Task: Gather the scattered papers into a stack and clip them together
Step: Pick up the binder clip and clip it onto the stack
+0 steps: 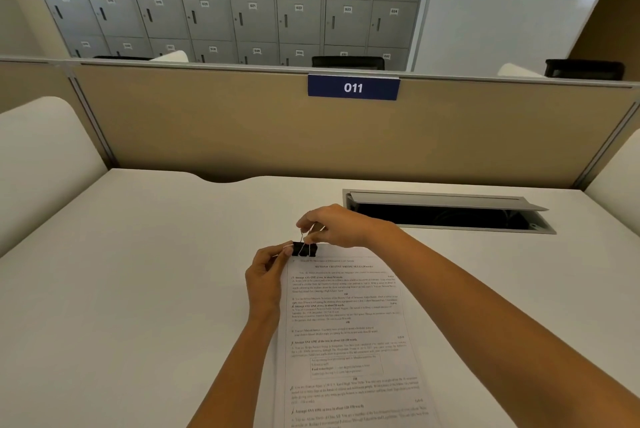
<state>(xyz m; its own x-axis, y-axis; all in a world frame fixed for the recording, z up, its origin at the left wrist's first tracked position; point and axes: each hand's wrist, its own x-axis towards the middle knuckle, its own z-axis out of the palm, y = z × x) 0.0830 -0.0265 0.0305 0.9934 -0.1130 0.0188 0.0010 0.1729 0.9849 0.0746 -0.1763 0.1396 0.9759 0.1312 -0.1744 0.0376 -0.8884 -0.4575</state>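
Already the papers [346, 330] lie stacked on the desk [138, 289], the binder clip [304, 248] at their top edge. Right hand [336, 226] pinches its wire handles; left hand [266, 275] closes on the clip's side. Seat the clip fully over every sheet before releasing.

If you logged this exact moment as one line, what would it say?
stage: clipping | papers: stacked on desk | binder clip: top edge | right hand: pinching wire handle | left hand: steadying clip

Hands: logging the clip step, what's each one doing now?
Left hand: pinched on the binder clip.
Right hand: pinched on the clip's wire handle.
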